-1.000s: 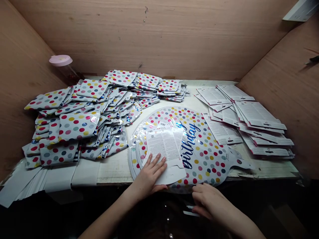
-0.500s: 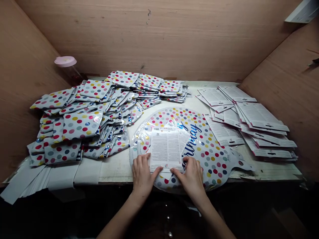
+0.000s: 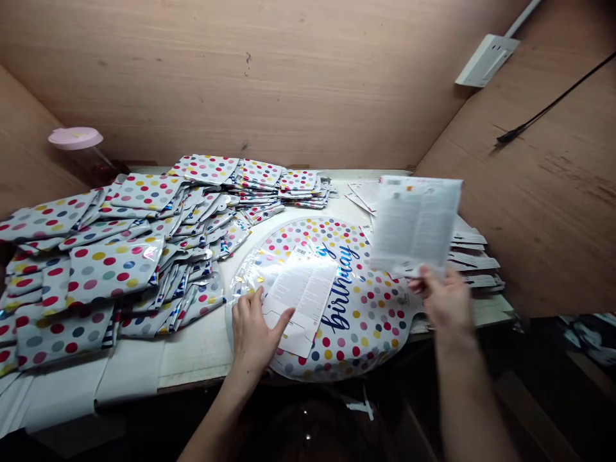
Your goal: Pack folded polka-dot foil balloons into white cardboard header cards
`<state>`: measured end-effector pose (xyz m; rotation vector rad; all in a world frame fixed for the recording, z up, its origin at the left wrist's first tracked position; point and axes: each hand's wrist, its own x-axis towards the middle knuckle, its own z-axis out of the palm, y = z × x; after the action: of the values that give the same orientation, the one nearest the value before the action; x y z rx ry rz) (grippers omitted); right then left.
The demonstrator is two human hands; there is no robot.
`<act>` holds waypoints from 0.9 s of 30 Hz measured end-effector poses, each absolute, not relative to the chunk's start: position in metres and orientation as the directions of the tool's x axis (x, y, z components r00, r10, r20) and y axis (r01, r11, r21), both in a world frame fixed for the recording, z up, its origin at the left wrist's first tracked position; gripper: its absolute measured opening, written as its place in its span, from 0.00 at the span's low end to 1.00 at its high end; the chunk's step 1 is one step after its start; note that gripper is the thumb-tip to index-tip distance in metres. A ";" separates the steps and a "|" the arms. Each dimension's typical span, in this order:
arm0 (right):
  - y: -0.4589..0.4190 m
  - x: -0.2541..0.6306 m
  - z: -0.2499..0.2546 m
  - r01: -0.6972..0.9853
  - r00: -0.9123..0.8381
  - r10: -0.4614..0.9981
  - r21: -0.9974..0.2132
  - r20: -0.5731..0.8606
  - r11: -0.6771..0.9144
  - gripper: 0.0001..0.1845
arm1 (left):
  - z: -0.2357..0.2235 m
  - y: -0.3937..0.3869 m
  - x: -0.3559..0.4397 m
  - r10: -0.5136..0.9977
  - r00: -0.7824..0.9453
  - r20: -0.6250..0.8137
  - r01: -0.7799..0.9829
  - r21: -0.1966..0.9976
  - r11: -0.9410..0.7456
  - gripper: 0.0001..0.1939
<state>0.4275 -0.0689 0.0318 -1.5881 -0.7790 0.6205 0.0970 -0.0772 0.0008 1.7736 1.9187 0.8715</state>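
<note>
My right hand [image 3: 448, 300], slightly blurred, pinches the lower edge of a white printed packet [image 3: 414, 224] and holds it up at the right. My left hand [image 3: 254, 327] is open, thumb and fingers apart, resting at the left edge of a white printed card [image 3: 304, 298]. That card lies tilted on a flat polka-dot foil balloon [image 3: 370, 321], which has the word "birthday" in blue script. The raised packet hides part of the balloon's right side and of the packets behind it.
A big heap of folded polka-dot foil balloons [image 3: 113, 266] covers the left. More printed packets [image 3: 474, 260] are stacked at the right. A pink-lidded bottle [image 3: 76, 138] stands at the back left. White card strips [image 3: 129, 372] lie at the front left edge. Wooden panels [image 3: 289, 83] enclose the table.
My right hand has lifted the packet off the balloon and carried it right, uncovering the tilted card. My left hand has let go of the packet and stays by the card. The view has turned right.
</note>
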 end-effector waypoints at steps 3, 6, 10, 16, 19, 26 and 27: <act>-0.033 0.537 0.058 0.165 0.694 0.719 -0.977 0.019 -0.134 0.15 | -0.009 -0.066 0.104 0.992 -0.120 0.030 0.862 0.499 0.089 0.41; -0.019 0.604 0.071 0.196 0.728 0.685 -0.963 0.019 -0.183 0.16 | -0.012 -0.057 0.101 0.987 -0.151 -0.045 0.792 0.593 0.148 0.29; -0.037 0.576 0.065 0.323 0.706 0.671 -0.946 0.229 -0.017 0.20 | -0.006 -0.055 0.089 0.982 -0.173 -0.071 0.664 0.728 0.170 0.15; -0.110 0.343 0.041 -0.215 -0.128 0.920 -0.895 -0.370 -0.390 0.22 | 0.009 -0.073 0.104 0.987 -0.128 -0.098 0.128 0.985 0.114 0.27; -0.128 0.268 0.037 -0.509 -0.136 0.908 -0.759 -0.396 -0.407 0.25 | 0.015 -0.085 0.116 0.992 -0.056 -0.110 -0.236 0.967 0.094 0.43; -0.124 0.242 0.022 -0.811 -0.070 0.872 -0.481 -0.485 -0.332 0.13 | -0.002 -0.109 0.120 0.973 -0.192 -0.126 0.135 0.979 0.153 0.38; -0.125 0.239 0.021 -0.813 -0.059 0.874 -0.484 -0.482 -0.322 0.13 | -0.005 -0.113 0.120 0.962 -0.226 -0.155 0.171 0.966 0.196 0.41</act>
<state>0.2395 -0.1249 0.0215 -0.8532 -0.0970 1.6975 0.1199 -0.1132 -0.0050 1.1034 1.5878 1.1276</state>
